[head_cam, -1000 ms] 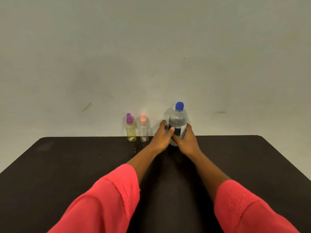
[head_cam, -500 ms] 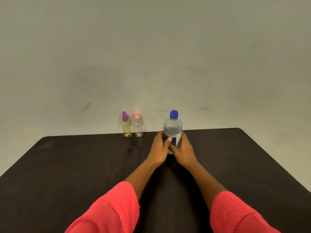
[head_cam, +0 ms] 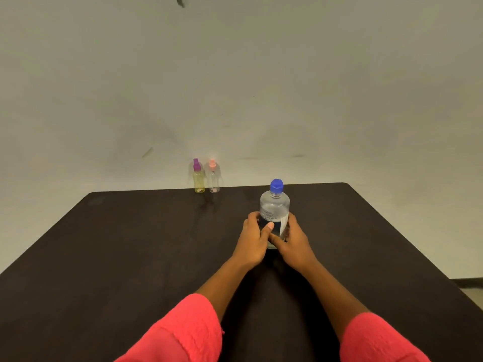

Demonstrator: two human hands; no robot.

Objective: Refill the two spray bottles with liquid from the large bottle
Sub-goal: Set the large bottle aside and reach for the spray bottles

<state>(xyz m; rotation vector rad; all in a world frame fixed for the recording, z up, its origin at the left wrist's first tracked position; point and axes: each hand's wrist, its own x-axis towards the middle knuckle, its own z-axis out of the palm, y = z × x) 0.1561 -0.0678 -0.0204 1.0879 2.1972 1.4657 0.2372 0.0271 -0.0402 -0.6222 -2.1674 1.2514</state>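
The large clear bottle [head_cam: 275, 209] with a blue cap stands upright on the dark table [head_cam: 130, 257], right of centre. My left hand [head_cam: 254, 240] grips its lower body from the left, thumb across the front. From the right, my right hand [head_cam: 294, 244] wraps the same part. Two small spray bottles stand side by side at the table's far edge: a yellowish one with a purple top [head_cam: 198, 177] and a clear one with a pink top [head_cam: 213, 177]. Both are well beyond my hands and to the left.
A plain pale wall rises right behind the table's far edge. The table's right edge runs diagonally toward the near right, with floor [head_cam: 470, 286] showing past it.
Both hands have drawn the large bottle toward me, away from the far edge and the spray bottles. The two small bottles have stayed put.
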